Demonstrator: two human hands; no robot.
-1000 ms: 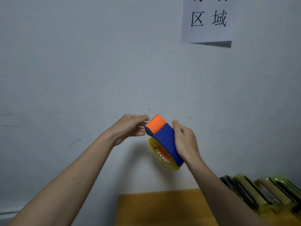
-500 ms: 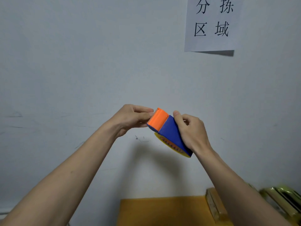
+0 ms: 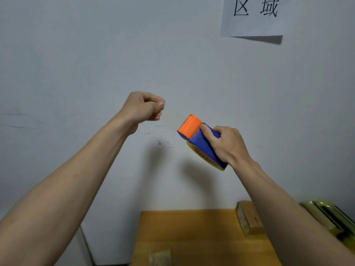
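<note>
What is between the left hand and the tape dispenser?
Nothing solid shows in the head view: between the left hand and the tape dispenser is only bare wall with faint scuff marks. No tape strand shows.

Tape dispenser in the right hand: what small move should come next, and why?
Probably draw the left hand leftward, away from the tape dispenser, to pull out tape. The right hand grips the dispenser with its orange end aimed at the left hand, whose fingertips are pinched together, apart from it. Any clear strip between them is too faint to see.
</note>
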